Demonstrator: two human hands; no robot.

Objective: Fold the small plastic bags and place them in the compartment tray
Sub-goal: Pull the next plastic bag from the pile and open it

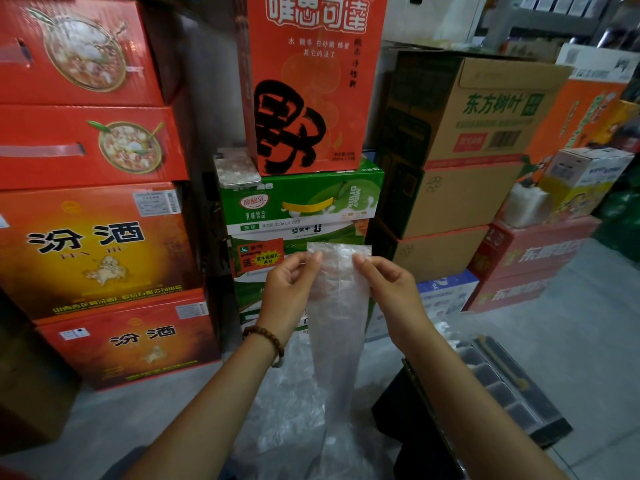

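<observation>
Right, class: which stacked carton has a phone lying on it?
The green milk-drink carton in the middle stack; only its top carries the phone.

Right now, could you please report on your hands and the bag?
Left hand, right hand both pinching plastic bag at top edge. Bag hangs full length. Compartment tray lower right, nothing seen blocking it.
</observation>
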